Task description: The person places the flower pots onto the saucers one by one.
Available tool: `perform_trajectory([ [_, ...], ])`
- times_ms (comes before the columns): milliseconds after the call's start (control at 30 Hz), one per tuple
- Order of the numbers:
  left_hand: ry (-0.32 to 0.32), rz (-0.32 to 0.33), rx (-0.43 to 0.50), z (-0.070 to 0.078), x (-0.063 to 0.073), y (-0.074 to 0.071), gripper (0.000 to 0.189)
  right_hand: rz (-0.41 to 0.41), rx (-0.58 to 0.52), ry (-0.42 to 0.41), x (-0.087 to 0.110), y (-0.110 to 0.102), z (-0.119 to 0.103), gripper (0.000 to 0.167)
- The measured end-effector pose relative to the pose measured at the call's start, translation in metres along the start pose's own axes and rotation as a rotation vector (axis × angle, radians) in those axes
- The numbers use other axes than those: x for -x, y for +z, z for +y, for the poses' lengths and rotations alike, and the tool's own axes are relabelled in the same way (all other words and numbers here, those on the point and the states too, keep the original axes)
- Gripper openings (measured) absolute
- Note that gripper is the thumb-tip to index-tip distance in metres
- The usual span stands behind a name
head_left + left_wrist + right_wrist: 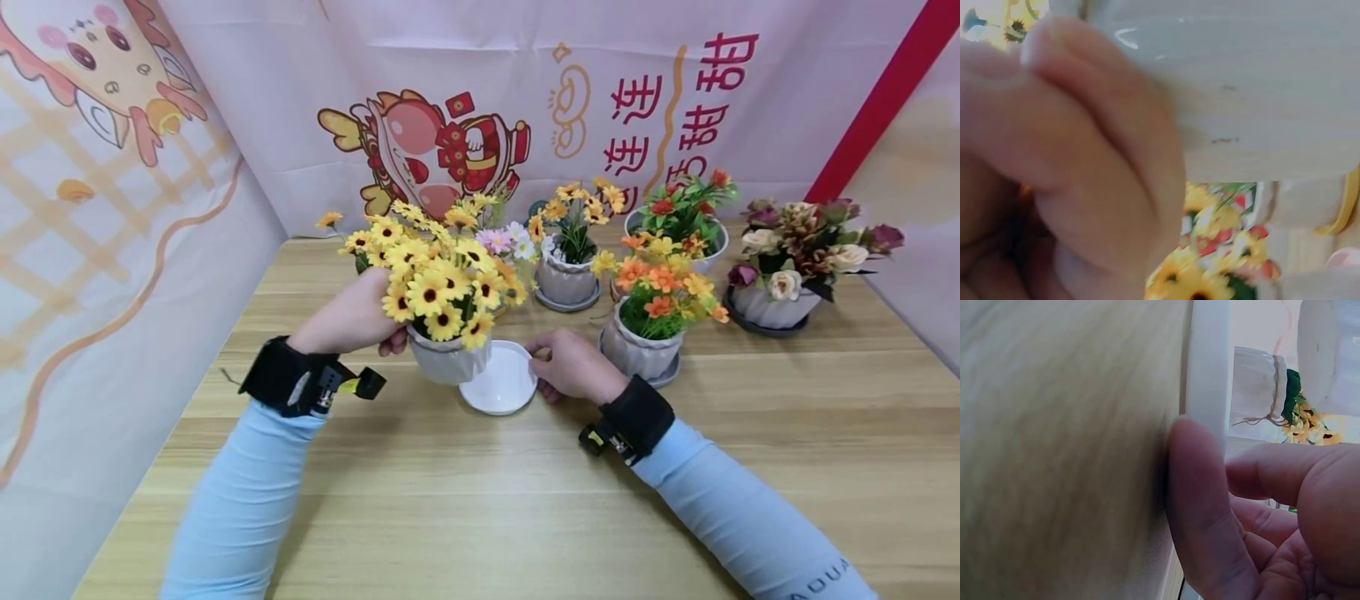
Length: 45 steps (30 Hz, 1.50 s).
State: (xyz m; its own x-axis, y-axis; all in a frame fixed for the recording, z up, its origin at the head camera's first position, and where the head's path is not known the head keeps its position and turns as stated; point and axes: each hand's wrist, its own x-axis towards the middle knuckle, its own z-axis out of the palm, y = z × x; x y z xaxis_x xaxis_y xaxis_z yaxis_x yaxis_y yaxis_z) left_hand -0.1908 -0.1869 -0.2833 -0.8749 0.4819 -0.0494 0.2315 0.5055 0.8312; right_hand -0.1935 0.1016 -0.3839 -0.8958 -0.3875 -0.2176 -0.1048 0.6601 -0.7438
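My left hand (363, 312) grips the rim of a whitish ribbed flowerpot (450, 364) full of yellow daisies (431, 293). The pot appears raised off the table, just left of a round white saucer (498, 385) and partly overlapping it in the head view. Seen from the left wrist, curled fingers (1100, 119) lie against the pot's pale side; the thumb cannot be made out there. At the saucer's right edge, my right hand (573, 364) pinches the rim. The right wrist view shows one finger (1200, 487) low against the saucer's edge (1209, 369), by the wooden surface.
Right of my right hand stands a pot of orange flowers (643, 346) on a grey saucer. Behind are a pot of yellow-orange flowers (566, 282), a red-flowered plant (678, 218) and a purple and cream arrangement (776, 307). Printed cloth (285, 108) hangs behind the wooden table (480, 533).
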Motion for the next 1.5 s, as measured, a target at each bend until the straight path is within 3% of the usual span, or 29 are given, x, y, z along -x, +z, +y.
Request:
perform_trajectory([
  [400, -0.036, -0.028, 0.052, -0.008, -0.019, 0.036, 0.018, -0.003, 0.009, -0.009, -0.003, -0.001, 0.003, 0.027],
  [600, -0.042, -0.017, 0.045, -0.014, -0.025, 0.049, 0.020, 0.007, 0.041, -0.015, -0.003, -0.002, 0.003, 0.014],
  [933, -0.041, -0.026, 0.058, -0.022, -0.032, 0.057, 0.017, 0.004, 0.107, -0.016, -0.006, -0.005, 0.003, 0.015],
  [1333, -0.071, -0.057, 0.056, -0.028, -0.038, 0.065, 0.016, -0.005, 0.027, 0.064, -0.006, -0.004, 0.005, 0.018],
  [1500, -0.076, -0.062, 0.067, -0.033, -0.039, 0.064, 0.017, -0.004, 0.041, 0.044, -0.006, -0.005, 0.004, 0.019],
])
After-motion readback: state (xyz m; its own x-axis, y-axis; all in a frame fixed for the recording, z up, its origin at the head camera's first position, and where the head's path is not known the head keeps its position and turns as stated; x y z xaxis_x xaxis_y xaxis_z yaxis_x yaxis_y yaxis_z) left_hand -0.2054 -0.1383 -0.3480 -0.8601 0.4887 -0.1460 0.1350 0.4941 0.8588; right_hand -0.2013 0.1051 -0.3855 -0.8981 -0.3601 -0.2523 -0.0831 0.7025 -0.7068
